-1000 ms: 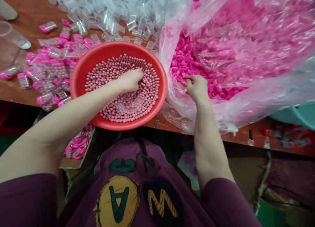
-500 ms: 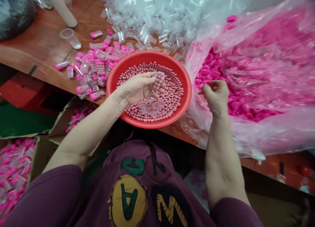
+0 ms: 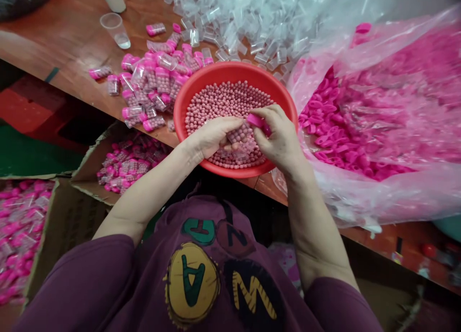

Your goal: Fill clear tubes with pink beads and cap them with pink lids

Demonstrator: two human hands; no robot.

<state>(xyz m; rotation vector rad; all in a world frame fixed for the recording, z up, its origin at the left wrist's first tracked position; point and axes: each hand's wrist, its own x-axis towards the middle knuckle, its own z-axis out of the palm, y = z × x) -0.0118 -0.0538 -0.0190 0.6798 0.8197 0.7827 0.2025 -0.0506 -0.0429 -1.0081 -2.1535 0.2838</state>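
Over a red basin (image 3: 182, 125) of pink beads (image 3: 223, 99), my left hand (image 3: 212, 137) is closed on a small clear tube (image 3: 239, 133) packed with beads. Its end points toward my right hand. My right hand (image 3: 279, 137) pinches a bright pink cap (image 3: 255, 120) close to the tube's end; whether cap and tube touch I cannot tell. A second bit of pink shows under its fingers. More clear plastic lies below my left fingers, partly hidden by them.
Filled, pink-capped tubes (image 3: 162, 80) are heaped left of the basin. Behind it lie many clear tubes (image 3: 230, 22). A plastic bag of pink caps (image 3: 331, 121) spreads to the right. A clear cup (image 3: 117, 32) stands back left. Cardboard boxes (image 3: 72, 212) of capped tubes are lower left.
My right hand has moved left from beside the bag of caps to above the basin, now showing a pink cap. My left hand still holds the filled tube. The whole view has shifted slightly.
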